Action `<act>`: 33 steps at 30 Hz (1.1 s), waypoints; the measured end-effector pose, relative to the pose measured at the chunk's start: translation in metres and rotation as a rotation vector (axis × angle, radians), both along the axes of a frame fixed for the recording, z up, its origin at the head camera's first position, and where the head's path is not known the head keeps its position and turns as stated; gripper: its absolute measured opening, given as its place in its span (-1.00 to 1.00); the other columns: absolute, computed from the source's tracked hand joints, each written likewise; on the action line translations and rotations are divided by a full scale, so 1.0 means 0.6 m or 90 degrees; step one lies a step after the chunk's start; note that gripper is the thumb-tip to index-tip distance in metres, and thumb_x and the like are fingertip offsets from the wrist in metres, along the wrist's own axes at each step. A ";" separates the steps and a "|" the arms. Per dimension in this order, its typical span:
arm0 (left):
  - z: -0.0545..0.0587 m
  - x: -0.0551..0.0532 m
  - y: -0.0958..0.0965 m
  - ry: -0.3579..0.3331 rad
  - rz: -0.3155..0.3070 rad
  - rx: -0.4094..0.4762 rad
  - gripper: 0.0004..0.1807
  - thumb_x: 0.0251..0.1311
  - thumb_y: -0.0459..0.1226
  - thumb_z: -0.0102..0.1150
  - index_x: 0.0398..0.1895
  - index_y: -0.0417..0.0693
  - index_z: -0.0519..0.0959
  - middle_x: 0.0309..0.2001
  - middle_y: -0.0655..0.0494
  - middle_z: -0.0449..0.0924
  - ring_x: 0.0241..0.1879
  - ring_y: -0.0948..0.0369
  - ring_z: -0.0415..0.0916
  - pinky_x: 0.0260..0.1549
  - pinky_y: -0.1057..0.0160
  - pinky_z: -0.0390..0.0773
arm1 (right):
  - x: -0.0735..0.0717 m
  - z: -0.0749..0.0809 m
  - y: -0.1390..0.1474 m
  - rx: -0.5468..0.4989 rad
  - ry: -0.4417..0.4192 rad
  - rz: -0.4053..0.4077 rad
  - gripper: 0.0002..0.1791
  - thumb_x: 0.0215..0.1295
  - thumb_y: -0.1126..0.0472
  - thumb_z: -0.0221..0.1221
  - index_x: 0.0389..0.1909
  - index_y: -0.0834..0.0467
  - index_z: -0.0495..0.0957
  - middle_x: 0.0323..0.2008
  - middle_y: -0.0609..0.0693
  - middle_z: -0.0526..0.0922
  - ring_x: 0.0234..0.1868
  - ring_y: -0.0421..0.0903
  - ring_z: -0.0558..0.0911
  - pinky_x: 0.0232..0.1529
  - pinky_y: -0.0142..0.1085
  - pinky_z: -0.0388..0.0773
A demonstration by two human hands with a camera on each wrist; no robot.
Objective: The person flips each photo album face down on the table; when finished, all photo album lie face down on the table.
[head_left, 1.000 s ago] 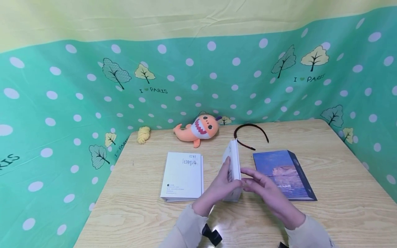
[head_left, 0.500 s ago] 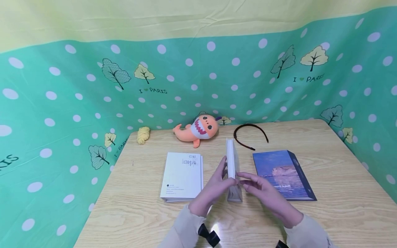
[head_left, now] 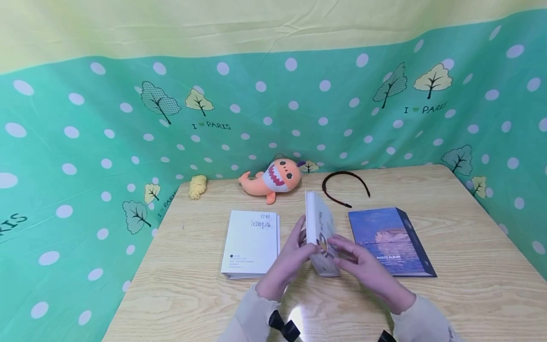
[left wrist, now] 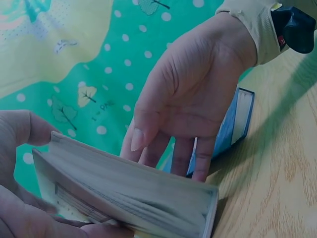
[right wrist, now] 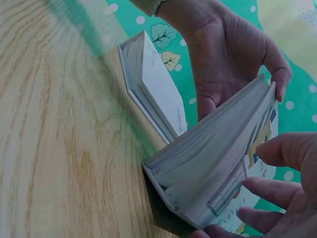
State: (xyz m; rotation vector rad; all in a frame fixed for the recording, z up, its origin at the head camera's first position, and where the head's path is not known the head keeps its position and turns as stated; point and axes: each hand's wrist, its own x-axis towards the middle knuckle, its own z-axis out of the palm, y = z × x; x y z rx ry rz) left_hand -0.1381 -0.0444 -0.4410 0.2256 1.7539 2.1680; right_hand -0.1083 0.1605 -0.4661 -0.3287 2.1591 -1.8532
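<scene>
A white photo album (head_left: 321,219) with print and a small coloured picture on its cover stands upright on its edge at mid-table. My left hand (head_left: 288,262) grips it from the left, thumb at the near page edge and fingers behind the far cover. Beside it, my right hand (head_left: 368,270) touches the printed cover with loosely extended fingers. In the right wrist view, the album's front cover (right wrist: 252,163) stands slightly apart from the page block. Part of the left fingers is hidden behind the album in the head view.
Left of the hands lies another white album (head_left: 252,242), and on the right a blue photo album (head_left: 389,240). Along the back are a yellow yarn bundle (head_left: 198,186), an orange shark plush (head_left: 273,180) and a dark headband (head_left: 342,172). A polka-dot cloth (head_left: 256,109) hangs behind.
The held album has turned about its upright axis, so its page edge now faces left and its printed cover shows. Both hands have shifted slightly left with it.
</scene>
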 end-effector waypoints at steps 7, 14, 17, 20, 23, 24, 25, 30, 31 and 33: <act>-0.007 0.001 -0.013 -0.013 0.021 0.031 0.07 0.01 -0.48 0.07 0.57 0.32 -0.15 0.37 -0.24 0.26 0.11 -0.11 0.51 -0.08 0.08 0.61 | 0.002 0.001 -0.003 0.012 0.023 -0.029 -0.33 0.32 0.24 0.21 0.42 0.22 0.25 0.51 0.29 -0.12 0.47 0.33 -0.10 0.34 0.09 0.05; -0.011 -0.001 -0.020 0.003 0.012 0.030 0.00 0.08 -0.48 0.03 0.57 0.25 -0.10 0.34 -0.27 0.30 0.05 -0.11 0.55 -0.17 0.10 0.64 | 0.000 0.000 0.001 0.005 -0.017 -0.020 -0.22 0.33 0.25 0.19 0.49 0.25 0.06 0.52 0.30 -0.29 0.45 0.31 -0.01 0.31 -0.10 0.17; -0.010 -0.001 -0.024 0.009 0.004 0.032 -0.02 0.12 -0.49 0.02 0.57 0.23 -0.11 0.33 -0.29 0.30 0.05 -0.12 0.54 -0.14 0.08 0.64 | 0.000 0.001 0.001 0.006 -0.029 -0.020 -0.19 0.33 0.22 0.20 0.50 0.25 0.03 0.52 0.30 -0.32 0.44 0.31 0.03 0.31 -0.12 0.21; -0.010 -0.001 -0.028 0.012 -0.002 0.034 -0.05 0.16 -0.49 0.03 0.58 0.17 -0.12 0.33 -0.29 0.30 0.04 -0.11 0.55 -0.13 0.09 0.63 | -0.001 0.001 0.000 0.005 -0.026 -0.017 -0.16 0.31 0.22 0.23 0.50 0.27 0.01 0.51 0.33 -0.34 0.42 0.35 0.06 0.28 -0.14 0.29; -0.011 -0.001 -0.032 0.015 -0.002 0.030 -0.07 0.19 -0.47 0.04 0.58 0.13 -0.12 0.32 -0.28 0.32 0.00 -0.07 0.57 -0.16 0.12 0.64 | -0.001 -0.001 -0.001 -0.001 -0.017 -0.008 -0.11 0.28 0.22 0.26 0.50 0.30 -0.01 0.50 0.38 -0.31 0.39 0.37 0.14 0.21 -0.22 0.40; -0.011 -0.001 -0.034 0.018 -0.002 0.028 -0.08 0.19 -0.47 0.04 0.58 0.12 -0.11 0.31 -0.26 0.33 -0.01 -0.06 0.58 -0.17 0.14 0.64 | -0.001 -0.001 -0.001 -0.005 -0.016 -0.004 -0.10 0.27 0.22 0.27 0.50 0.31 -0.02 0.49 0.39 -0.29 0.38 0.38 0.17 0.18 -0.26 0.44; -0.011 -0.001 -0.035 0.023 -0.003 0.024 -0.09 0.19 -0.47 0.03 0.57 0.10 -0.08 0.30 -0.25 0.35 -0.03 -0.03 0.58 -0.19 0.16 0.65 | -0.001 -0.001 -0.001 -0.006 -0.015 -0.001 -0.09 0.26 0.22 0.28 0.50 0.30 -0.03 0.49 0.39 -0.27 0.36 0.37 0.20 0.16 -0.29 0.46; -0.012 -0.002 -0.040 0.043 -0.013 0.011 -0.21 0.18 -0.51 -0.04 0.53 -0.09 0.07 0.19 -0.27 0.44 -0.12 0.06 0.60 -0.26 0.24 0.65 | -0.002 -0.002 -0.001 -0.005 -0.031 -0.005 -0.07 0.25 0.22 0.28 0.52 0.26 -0.04 0.48 0.40 -0.16 0.32 0.34 0.30 0.11 -0.31 0.50; -0.013 -0.002 -0.041 0.047 -0.014 0.007 -0.23 0.18 -0.52 -0.06 0.51 -0.13 0.08 0.17 -0.29 0.45 -0.13 0.06 0.59 -0.26 0.24 0.65 | -0.003 -0.003 -0.001 0.000 -0.034 -0.008 -0.07 0.24 0.23 0.28 0.52 0.24 -0.04 0.48 0.40 -0.14 0.31 0.33 0.32 0.11 -0.30 0.50; -0.014 -0.001 -0.042 0.056 -0.012 -0.003 -0.25 0.19 -0.54 -0.11 0.51 -0.18 0.06 0.19 -0.31 0.43 -0.11 0.04 0.58 -0.20 0.24 0.64 | -0.003 -0.004 -0.002 0.009 -0.036 -0.012 -0.06 0.24 0.24 0.28 0.53 0.22 -0.04 0.46 0.42 -0.08 0.29 0.31 0.36 0.11 -0.28 0.51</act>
